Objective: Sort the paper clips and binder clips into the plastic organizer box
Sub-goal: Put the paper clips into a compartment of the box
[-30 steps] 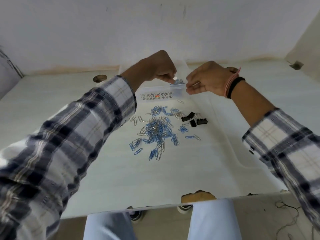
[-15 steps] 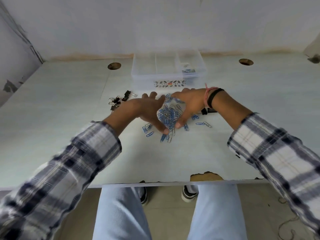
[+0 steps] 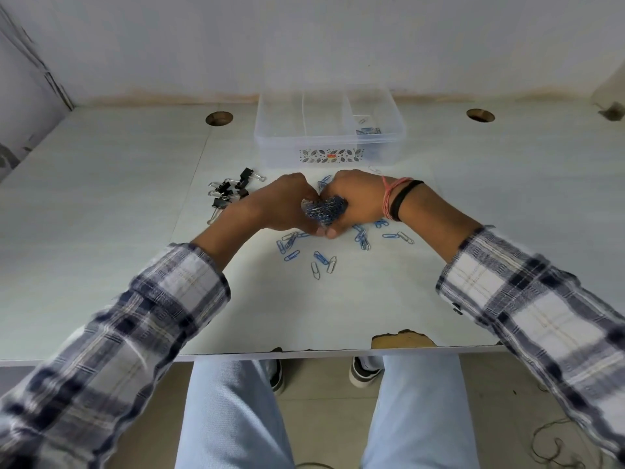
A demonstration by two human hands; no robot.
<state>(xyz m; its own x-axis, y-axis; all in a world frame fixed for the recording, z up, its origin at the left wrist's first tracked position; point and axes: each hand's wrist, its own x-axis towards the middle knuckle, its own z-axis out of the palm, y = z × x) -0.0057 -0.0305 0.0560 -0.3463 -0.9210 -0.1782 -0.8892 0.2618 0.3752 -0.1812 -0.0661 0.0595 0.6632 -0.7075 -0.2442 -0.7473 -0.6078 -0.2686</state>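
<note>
A bunch of blue paper clips point(image 3: 324, 211) is cupped between my two hands at the table's middle. My left hand point(image 3: 280, 204) curls around the bunch from the left and my right hand point(image 3: 358, 203) from the right. Loose blue and silver paper clips point(image 3: 319, 258) lie scattered just in front of the hands. A clear plastic organizer box point(image 3: 329, 145) with three compartments stands behind the hands; a few paper clips point(image 3: 367, 130) lie in its right compartment. Black binder clips point(image 3: 230, 192) sit in a cluster left of my left hand.
The white table point(image 3: 101, 231) has two round cable holes point(image 3: 219, 118) at the back and a chipped front edge point(image 3: 402, 340). A wall closes the back and the left side. My knees and shoes show below the table edge.
My hands came back from the organizer box to the pile, then closed in from both sides and gathered the clips into a tight bunch. The camera view shifted downward.
</note>
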